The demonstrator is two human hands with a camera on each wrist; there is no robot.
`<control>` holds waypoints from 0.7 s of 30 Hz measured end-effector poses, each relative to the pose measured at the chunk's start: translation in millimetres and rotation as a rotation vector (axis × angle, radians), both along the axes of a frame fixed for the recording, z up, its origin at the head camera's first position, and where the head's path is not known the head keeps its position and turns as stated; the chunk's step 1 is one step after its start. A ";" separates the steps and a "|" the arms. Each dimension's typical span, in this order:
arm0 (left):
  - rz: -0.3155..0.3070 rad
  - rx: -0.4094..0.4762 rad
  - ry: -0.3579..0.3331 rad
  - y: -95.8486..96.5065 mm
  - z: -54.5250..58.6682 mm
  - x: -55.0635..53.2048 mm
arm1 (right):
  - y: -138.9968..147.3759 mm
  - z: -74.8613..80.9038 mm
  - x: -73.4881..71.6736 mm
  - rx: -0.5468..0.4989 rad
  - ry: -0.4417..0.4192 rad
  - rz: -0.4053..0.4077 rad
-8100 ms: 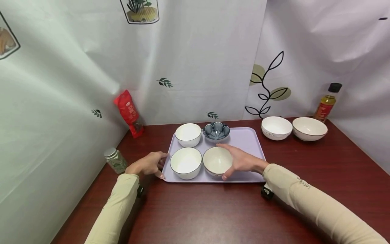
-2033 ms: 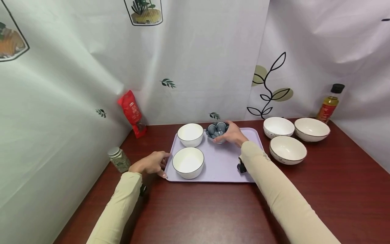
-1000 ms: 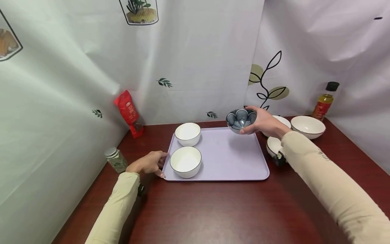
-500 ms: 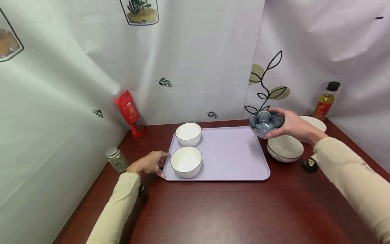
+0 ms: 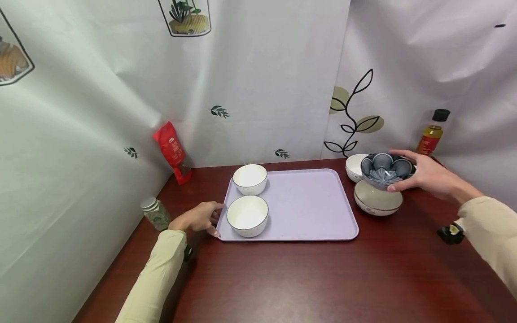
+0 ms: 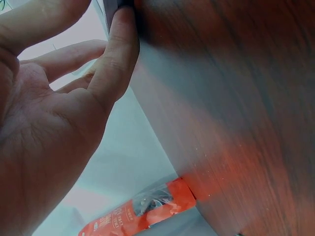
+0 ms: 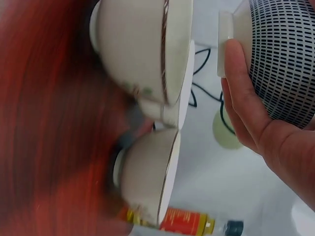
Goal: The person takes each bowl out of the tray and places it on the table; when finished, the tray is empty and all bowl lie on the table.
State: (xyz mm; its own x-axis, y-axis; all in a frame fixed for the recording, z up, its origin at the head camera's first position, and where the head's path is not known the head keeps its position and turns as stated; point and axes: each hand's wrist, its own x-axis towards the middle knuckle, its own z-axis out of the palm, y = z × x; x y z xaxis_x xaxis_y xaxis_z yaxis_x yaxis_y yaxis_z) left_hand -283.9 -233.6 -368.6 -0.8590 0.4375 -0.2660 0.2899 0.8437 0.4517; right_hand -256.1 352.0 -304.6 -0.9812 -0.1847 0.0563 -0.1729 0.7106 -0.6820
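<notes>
My right hand (image 5: 434, 177) holds a dark blue petal-patterned bowl (image 5: 381, 169) by its side, raised over the right end of the table. The bowl's outside (image 7: 285, 59) shows rows of small dark dashes in the right wrist view, with fingers against its foot. Below and apart from it stands a cream bowl (image 5: 377, 202); a white bowl (image 5: 355, 167) is partly hidden behind it. My left hand (image 5: 199, 218) grips the left edge of a lilac tray (image 5: 308, 206). On the tray's left side sit two white dark-rimmed bowls, one rear (image 5: 250, 178), one front (image 5: 247, 216).
Behind the right hand, another cream bowl (image 7: 147, 172) shows in the right wrist view. An oil bottle (image 5: 432, 132) stands in the back right corner. At left are a red packet (image 5: 173, 152) and a glass jar (image 5: 155, 214). A white curtain borders the dark red table (image 5: 274, 278).
The cream bowl went from the tray to the table at right. My right hand then picked the blue bowl off the tray and carried it rightward. The left hand stayed at the tray.
</notes>
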 end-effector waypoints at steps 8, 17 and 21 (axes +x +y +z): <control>0.006 0.024 -0.010 -1.7 -3.9 -0.4 | 31.9 -14.4 10.7 -0.002 0.033 -0.033; 0.001 0.028 -0.010 -2.4 -0.6 -0.5 | 71.9 -34.2 21.3 -0.019 0.060 -0.087; 0.008 0.029 -0.012 -3.3 -2.0 -1.0 | 84.9 -43.3 24.6 0.033 0.071 -0.104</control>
